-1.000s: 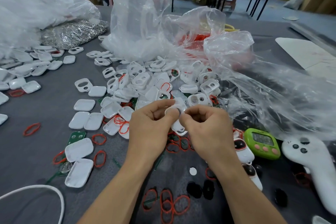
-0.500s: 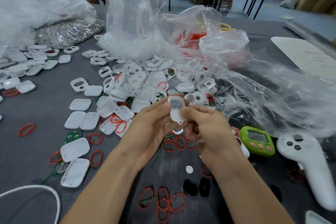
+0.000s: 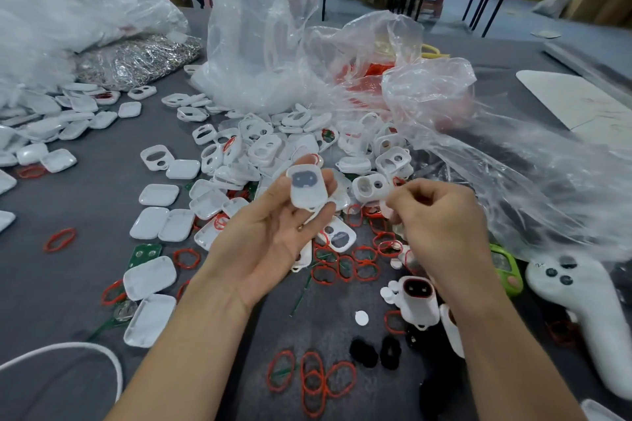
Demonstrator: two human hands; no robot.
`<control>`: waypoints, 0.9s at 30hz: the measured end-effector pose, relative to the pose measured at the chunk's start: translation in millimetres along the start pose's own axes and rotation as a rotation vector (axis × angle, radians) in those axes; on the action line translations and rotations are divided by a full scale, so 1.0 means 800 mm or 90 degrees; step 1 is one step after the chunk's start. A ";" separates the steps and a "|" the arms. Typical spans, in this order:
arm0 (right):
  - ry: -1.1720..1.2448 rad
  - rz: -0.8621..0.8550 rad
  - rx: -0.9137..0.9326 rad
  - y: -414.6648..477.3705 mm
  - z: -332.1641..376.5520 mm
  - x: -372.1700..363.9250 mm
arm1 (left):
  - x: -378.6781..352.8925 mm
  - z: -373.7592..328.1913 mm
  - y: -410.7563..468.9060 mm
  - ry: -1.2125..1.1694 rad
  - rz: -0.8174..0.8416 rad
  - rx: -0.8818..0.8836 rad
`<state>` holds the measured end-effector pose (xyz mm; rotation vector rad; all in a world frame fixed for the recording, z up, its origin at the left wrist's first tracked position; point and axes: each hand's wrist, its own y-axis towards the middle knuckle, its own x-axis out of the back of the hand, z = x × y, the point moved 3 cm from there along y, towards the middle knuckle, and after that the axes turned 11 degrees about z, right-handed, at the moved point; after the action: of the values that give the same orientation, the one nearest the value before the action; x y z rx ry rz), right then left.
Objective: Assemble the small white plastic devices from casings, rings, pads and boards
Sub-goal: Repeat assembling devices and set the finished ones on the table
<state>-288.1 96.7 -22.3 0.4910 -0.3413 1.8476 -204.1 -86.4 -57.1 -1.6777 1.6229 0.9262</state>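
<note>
left hand (image 3: 270, 236) grips white casing (image 3: 306, 195), dark pad (image 3: 302, 179) inside; right hand (image 3: 441, 222) curled, contents unclear

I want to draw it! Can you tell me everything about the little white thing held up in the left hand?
The white casing is a small rounded rectangle of smooth, slightly see-through plastic. A dark grey patch with two darker dots shows near its top. It stands nearly upright, raised above the pile of parts. The left hand, palm up, grips its sides with thumb and fingertips. The right hand, pinching a small pale piece, does not touch it.
</note>
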 end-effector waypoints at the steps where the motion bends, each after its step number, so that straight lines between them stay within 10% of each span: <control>1: -0.056 0.016 0.026 0.000 0.001 0.001 | 0.003 -0.003 -0.001 -0.011 0.001 -0.004; 7: -0.358 0.218 0.074 0.011 0.034 -0.049 | 0.019 -0.021 -0.007 -0.064 -0.002 -0.045; 17: -0.616 0.199 0.061 0.086 0.059 -0.095 | 0.028 -0.027 -0.007 -0.088 -0.064 -0.076; 27: -0.476 0.101 0.021 0.105 0.051 -0.063 | 0.030 -0.031 -0.008 -0.115 -0.045 -0.093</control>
<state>-347.3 9.3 -10.5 1.2053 -0.8683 1.7620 -196.2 -120.0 -63.1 -1.6832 1.3979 1.1479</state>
